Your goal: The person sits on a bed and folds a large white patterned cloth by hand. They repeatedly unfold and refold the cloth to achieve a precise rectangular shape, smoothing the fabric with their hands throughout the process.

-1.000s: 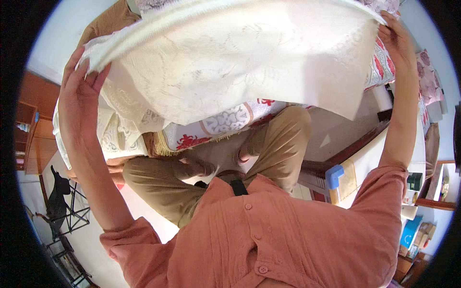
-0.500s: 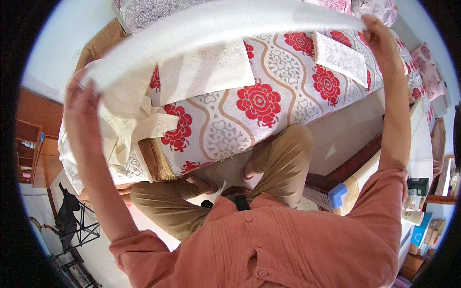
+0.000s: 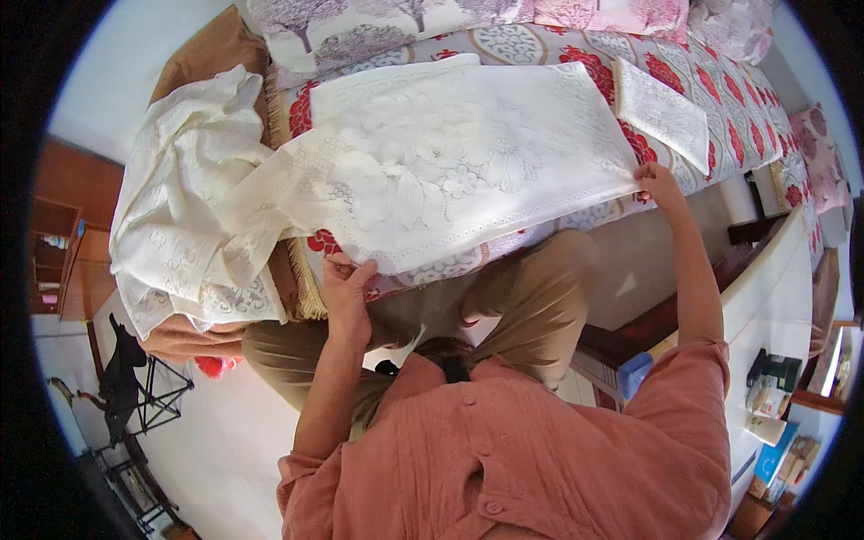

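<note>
A white lace cloth (image 3: 468, 171) is spread over the red-flowered sofa cover, its near edge stretched between my hands. My left hand (image 3: 346, 292) pinches that edge near its left corner. At the right corner, my right hand (image 3: 660, 184) grips the cloth between thumb and fingers. Beneath its far side, part of another white cloth (image 3: 387, 79) peeks out. A crumpled heap of cream lace cloth (image 3: 189, 180) hangs over the sofa arm to the left. Farther right lies a folded white lace cloth (image 3: 664, 112).
Patterned cushions (image 3: 360, 31) line the sofa's back. To my right are a white tabletop (image 3: 765, 297) with jars (image 3: 774, 373) and a blue-cornered piece of furniture (image 3: 634, 371). A black metal frame (image 3: 157, 396) stands on the floor at left.
Both hands have come down and nearer to me, the left one also moving right. The cloth, raised and billowing before, now lies over the sofa and covers most of the cloth beneath.
</note>
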